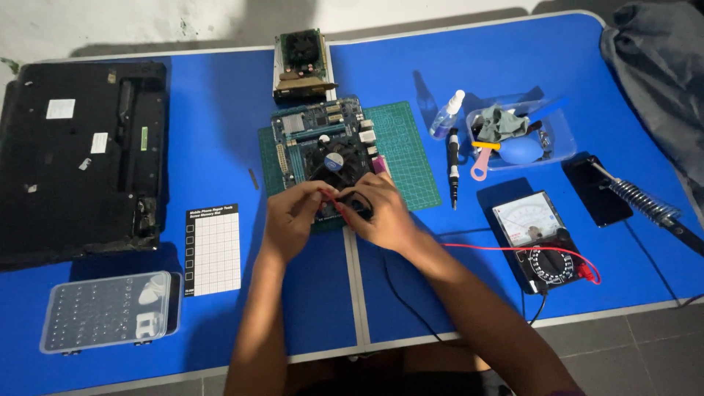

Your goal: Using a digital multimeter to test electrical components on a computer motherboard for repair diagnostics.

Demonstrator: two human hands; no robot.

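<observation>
- At the middle of the blue counter (220,132), a green circuit board (326,143) lies flat on a green cutting mat (407,150), its round black fan facing up.
- Both hands meet over the board's near edge: the left hand (292,216) has its grip pinched shut on a thin red probe (328,195), and the right hand (383,213) is curled closed around a black probe (359,207) whose tip I cannot make out.
- A red lead (499,249) runs from the hands across to an analogue meter (539,238) on the right, so the meter is wired up and the probes are at the board; the needle's reading is too small to tell.
- Judging by the layout, the teardown looks done: an opened black laptop shell (81,154) sits bottom-up at far left and a separate fan unit (301,66) rests behind the board.
- Checking appears to be under way, nothing looks reassembled, and a screw grid sheet (213,249) and a clear bit case (106,312) wait near the left.
- A screwdriver (454,165), spray bottle (447,114), clear tray of tools (561,136) and soldering iron stand (642,198) lie untouched at right.
</observation>
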